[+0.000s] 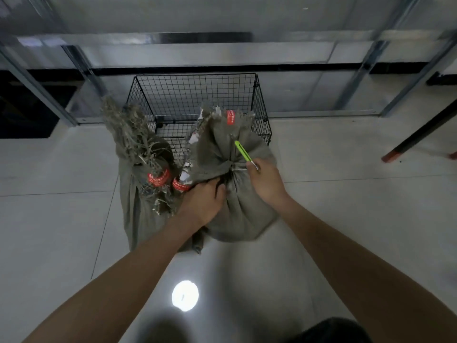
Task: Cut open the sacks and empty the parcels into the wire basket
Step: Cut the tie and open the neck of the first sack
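Note:
Two grey-green woven sacks stand on the floor in front of a black wire basket (259,100). The right sack (237,214) is tied at its neck with a white cord and carries a red tape band near its frayed top. My left hand (205,196) grips the bunched fabric just below that tie. My right hand (265,180) holds a lime-green utility knife (242,151), its handle pointing up and away, right at the tied neck. The left sack (134,194) has a frayed top and red tape bands. No parcels show.
Metal shelving uprights (34,87) and a rail run behind the basket along the wall. A dark table leg with a red-brown foot (405,147) slants in at the right. The floor is pale tile, with a bright light reflection near my feet.

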